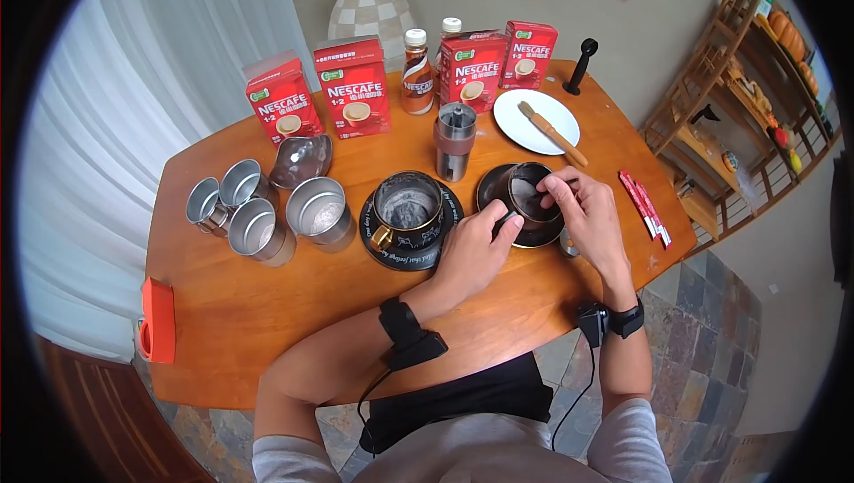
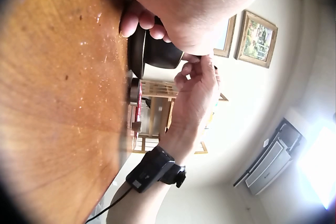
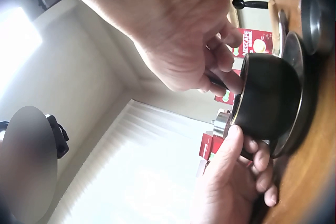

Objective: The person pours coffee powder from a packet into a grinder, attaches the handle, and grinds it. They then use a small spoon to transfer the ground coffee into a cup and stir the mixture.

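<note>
In the head view a black cup point(image 1: 531, 209) stands on a dark saucer point(image 1: 487, 186), with pale residue on its inner wall. My left hand point(image 1: 476, 250) grips the cup at its left side, thumb at the rim and fingers curled at the handle. Over the cup's right rim, my right hand point(image 1: 592, 214) pinches a slim dark handle point(image 3: 215, 80); the end toward the cup is hidden. Left of these, another black cup point(image 1: 409, 227) with a gold handle sits on a lettered saucer point(image 1: 406, 257). Under my right hand lies a small round metal piece point(image 1: 567, 244).
Several metal cups point(image 1: 320, 209) stand at left near a dark dish point(image 1: 301, 163). Behind are a grinder point(image 1: 455, 147), red coffee boxes point(image 1: 356, 96), bottles point(image 1: 416, 78) and a white plate point(image 1: 525, 132) with a brush point(image 1: 553, 133). Red sachets point(image 1: 644, 207) lie at right.
</note>
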Demonstrator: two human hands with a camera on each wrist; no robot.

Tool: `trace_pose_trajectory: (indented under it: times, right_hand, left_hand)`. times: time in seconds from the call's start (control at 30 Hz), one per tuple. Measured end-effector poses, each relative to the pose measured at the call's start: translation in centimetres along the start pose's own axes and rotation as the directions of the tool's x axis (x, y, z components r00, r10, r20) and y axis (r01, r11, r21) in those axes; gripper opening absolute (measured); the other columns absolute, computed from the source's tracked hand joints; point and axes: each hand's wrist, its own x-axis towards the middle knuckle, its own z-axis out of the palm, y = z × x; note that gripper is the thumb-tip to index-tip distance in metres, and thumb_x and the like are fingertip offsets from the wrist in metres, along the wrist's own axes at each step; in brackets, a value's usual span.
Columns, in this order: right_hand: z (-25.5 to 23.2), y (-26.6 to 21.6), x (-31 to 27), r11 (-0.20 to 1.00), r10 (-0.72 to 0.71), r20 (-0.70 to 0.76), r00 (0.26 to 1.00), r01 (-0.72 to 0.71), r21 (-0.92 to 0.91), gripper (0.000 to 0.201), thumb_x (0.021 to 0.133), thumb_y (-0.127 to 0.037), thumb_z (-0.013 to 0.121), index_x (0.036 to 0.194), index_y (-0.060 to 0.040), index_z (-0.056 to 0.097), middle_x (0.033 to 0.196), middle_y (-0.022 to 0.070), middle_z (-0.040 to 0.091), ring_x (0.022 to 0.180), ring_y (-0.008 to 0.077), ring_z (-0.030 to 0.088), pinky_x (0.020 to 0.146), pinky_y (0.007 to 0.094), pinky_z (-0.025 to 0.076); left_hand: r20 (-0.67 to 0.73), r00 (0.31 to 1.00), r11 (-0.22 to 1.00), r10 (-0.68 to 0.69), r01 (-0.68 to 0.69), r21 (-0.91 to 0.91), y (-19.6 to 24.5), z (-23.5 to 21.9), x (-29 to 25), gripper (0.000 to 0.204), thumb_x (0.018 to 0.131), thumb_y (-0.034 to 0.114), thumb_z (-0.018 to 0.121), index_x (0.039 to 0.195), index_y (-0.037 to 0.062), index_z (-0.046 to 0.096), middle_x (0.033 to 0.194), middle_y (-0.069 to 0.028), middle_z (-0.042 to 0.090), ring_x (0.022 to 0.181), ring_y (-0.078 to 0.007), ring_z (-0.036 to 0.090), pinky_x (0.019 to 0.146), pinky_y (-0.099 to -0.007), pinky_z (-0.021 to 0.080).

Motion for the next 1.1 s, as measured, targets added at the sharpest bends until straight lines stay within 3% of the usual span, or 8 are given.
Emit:
trace_pose_trajectory:
  times: [0.23,0.53,0.63,1.1]
  right_hand:
    - [0.6,0.2,-0.4,0.998,0.029,-0.020,0.999,-0.028,0.056,0.027,0.107,-0.023,0.062,0.100,-0.0001,0.075,0.075,0.0086,0.072,0.069,0.0140,0.066,0.064,0.0317,0.050]
    - [2.0,2.3,0.1,0.956,0.065,-0.169,0.983,-0.012,0.293,0.031,0.108,-0.026,0.061,0.101,-0.0001,0.077,0.077,0.0031,0.074,0.063,0.0058,0.053,0.058,0.0251,0.040]
    - [2.1,2.5,0.0,0.945,0.073,-0.155,0.985,-0.019,0.326,0.032,0.108,-0.027,0.061,0.100,0.0004,0.077,0.076,0.0023,0.074,0.063,0.0051,0.052,0.058,0.0247,0.041]
    - [2.2,2.3,-0.6,0.953,0.067,-0.144,0.987,-0.020,0.302,0.031,0.108,-0.026,0.061,0.102,-0.0003,0.077,0.077,0.0011,0.073,0.062,0.0045,0.050,0.057,0.0241,0.039]
  left_hand:
    - [-0.007,1.000,1.000,0.010,-0.010,0.001,-0.1,0.1,0.0,0.033,0.107,0.027,0.062,0.092,-0.0008,0.054,0.068,-0.0134,0.046,0.062,-0.0213,0.041,0.059,-0.0399,0.039]
    - [-0.005,1.000,1.000,0.023,-0.023,-0.009,0.1,0.0,0.0,0.033,0.106,0.027,0.062,0.092,-0.0014,0.055,0.068,-0.0143,0.048,0.061,-0.0218,0.042,0.058,-0.0403,0.039]
    - [-0.009,1.000,1.000,0.023,-0.023,0.014,0.0,0.1,0.0,0.032,0.106,0.027,0.063,0.093,-0.0012,0.056,0.067,-0.0151,0.048,0.061,-0.0226,0.043,0.058,-0.0404,0.039]
    - [-0.011,0.999,0.999,0.037,-0.037,-0.005,-0.3,0.1,0.0,0.031,0.106,0.028,0.062,0.097,-0.0009,0.058,0.069,-0.0174,0.051,0.061,-0.0260,0.045,0.060,-0.0415,0.041]
